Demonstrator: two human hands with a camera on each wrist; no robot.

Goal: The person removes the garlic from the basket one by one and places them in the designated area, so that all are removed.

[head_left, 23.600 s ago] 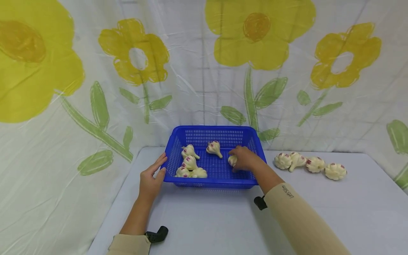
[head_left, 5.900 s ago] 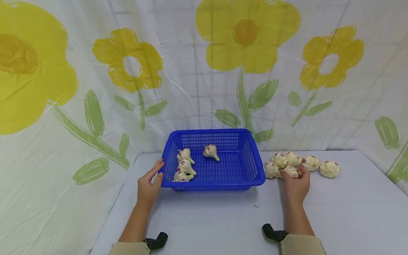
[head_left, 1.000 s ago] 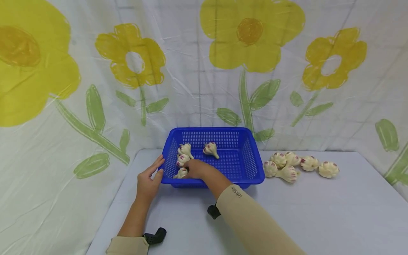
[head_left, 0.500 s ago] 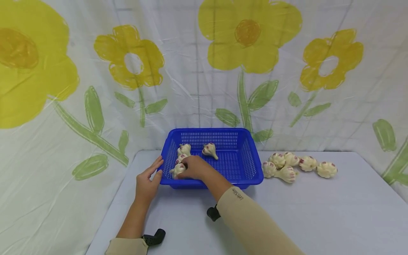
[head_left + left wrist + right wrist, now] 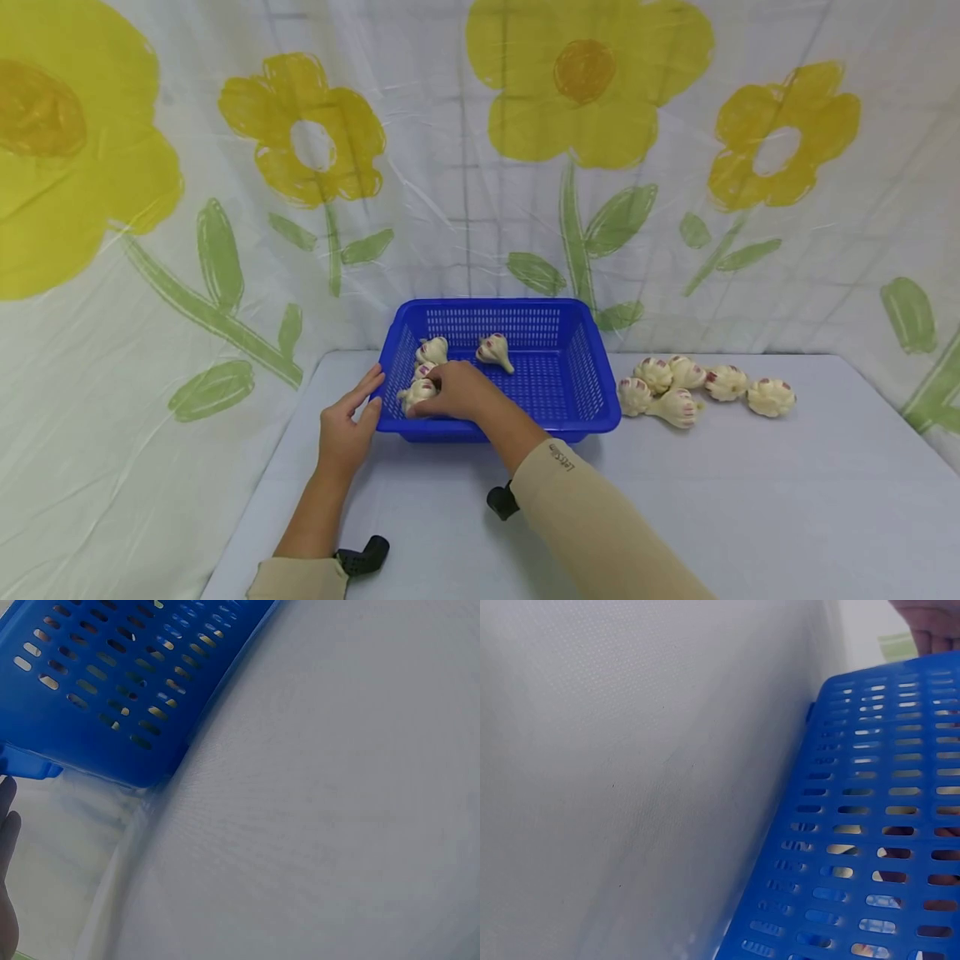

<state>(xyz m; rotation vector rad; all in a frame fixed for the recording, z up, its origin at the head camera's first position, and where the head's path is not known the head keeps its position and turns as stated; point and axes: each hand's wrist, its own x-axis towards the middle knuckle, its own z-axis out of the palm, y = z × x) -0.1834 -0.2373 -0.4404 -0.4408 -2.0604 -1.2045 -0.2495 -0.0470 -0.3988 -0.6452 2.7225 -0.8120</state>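
Blue basket [image 5: 592, 387] as landmark: right hand [image 5: 457, 392] inside near its front-left corner, fingers curled round a garlic bulb [image 5: 417, 392] just clear of the mesh floor. Left hand [image 5: 347, 425] flat against its left rim, fingers straight. Best to lift straight up, clear of two bulbs [image 5: 432, 352] just behind, then over the right wall toward the row of bulbs [image 5: 678, 406] on the counter [image 5: 750, 500]. Steady pressure on the rim against sliding.
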